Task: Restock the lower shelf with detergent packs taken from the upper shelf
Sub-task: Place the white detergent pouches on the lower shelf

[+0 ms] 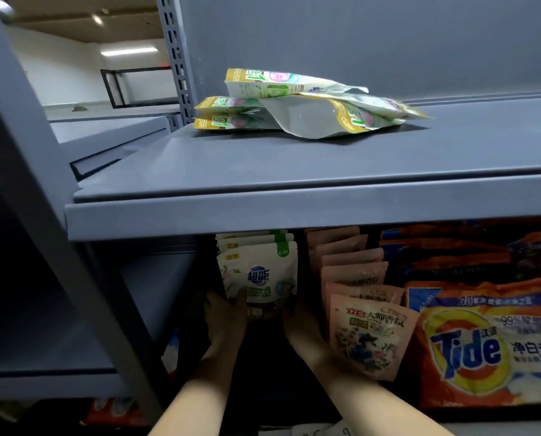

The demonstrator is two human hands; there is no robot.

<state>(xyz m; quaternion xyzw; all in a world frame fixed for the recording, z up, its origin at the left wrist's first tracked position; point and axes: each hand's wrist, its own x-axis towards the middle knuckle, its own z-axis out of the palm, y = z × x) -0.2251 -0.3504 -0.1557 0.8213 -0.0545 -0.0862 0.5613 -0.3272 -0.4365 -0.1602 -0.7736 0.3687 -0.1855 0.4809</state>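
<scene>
Steadying the front detergent pack (259,280) with both hands (226,319) (303,325), fingers lightly gripping its sides; push it back squarely toward 12 o'clock.

The white pack (258,280) just above the fingertips (241,297) of the left hand (225,322) carries a blue logo reading "超能" and a green tab with "6". The pink pouch (369,336) just beside the right hand (303,328) reads "立白" and "大师香氛". Farther to the right of those fingers, the orange bag (489,344) shows "Tide", "汰渍", "99%" and "净白去". The packs (294,105) lying well above both hands show a large "1"; the other print is too blurred.
</scene>
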